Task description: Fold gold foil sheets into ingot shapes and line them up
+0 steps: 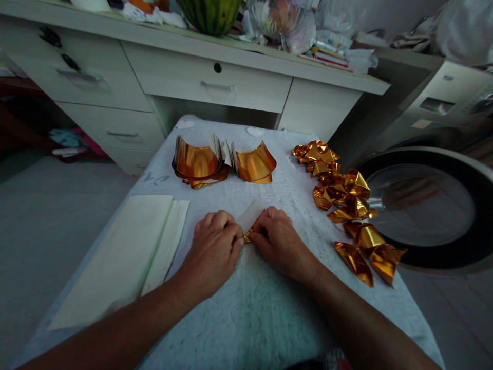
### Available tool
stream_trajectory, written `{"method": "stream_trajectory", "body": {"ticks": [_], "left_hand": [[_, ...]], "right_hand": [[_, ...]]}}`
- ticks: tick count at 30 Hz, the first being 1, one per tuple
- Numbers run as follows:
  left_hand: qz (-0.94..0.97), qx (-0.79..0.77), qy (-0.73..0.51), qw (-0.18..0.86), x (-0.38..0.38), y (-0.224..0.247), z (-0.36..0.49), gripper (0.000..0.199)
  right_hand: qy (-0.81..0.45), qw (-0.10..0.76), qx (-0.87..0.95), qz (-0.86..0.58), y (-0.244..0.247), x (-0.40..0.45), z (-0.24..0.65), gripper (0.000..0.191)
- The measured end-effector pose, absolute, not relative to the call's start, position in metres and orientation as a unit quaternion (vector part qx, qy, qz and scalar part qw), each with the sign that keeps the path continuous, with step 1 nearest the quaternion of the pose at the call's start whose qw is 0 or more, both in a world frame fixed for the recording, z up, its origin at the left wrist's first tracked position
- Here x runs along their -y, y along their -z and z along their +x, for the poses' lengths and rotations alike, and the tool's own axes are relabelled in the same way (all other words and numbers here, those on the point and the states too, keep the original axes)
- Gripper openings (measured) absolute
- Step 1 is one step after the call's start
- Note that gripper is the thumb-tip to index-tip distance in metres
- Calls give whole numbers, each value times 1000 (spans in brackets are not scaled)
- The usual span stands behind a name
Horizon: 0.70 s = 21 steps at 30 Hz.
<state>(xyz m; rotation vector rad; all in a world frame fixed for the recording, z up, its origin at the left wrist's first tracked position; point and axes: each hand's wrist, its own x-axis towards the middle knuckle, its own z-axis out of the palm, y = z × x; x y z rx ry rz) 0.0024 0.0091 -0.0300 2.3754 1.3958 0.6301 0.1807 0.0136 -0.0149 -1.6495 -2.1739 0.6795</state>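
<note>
Both my hands meet low over the middle of the cloth-covered table. My left hand is closed, its fingertips pinching the left edge of a small gold foil sheet. On the sheet's right side my right hand is closed too, thumb and fingers pressed on the foil. A pale, whitish flap rises between the hands; whether it is the foil's back or a separate paper I cannot tell. Most of the sheet is hidden by my fingers. Beyond the hands stand two stacks of curved gold foil sheets.
Folded gold foil pieces lie in a row along the table's right side. White paper sheets are stacked at left. Behind stands a white desk bearing a watermelon and a glass bowl. A washing machine's open door adjoins the right edge.
</note>
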Motion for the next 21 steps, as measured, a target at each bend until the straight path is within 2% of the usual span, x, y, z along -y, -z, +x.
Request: {"method": "stream_trajectory", "body": {"ticks": [10, 16, 21], "left_hand": [[809, -516, -232, 161, -11, 31, 2, 12], [811, -528, -196, 158, -9, 27, 5, 13], [805, -541, -189, 151, -7, 27, 7, 6]], "right_hand": [[-231, 159, 760, -586, 14, -14, 178, 15], [-222, 157, 756, -595, 16, -14, 177, 14], [-218, 170, 757, -591, 19, -14, 178, 9]]}}
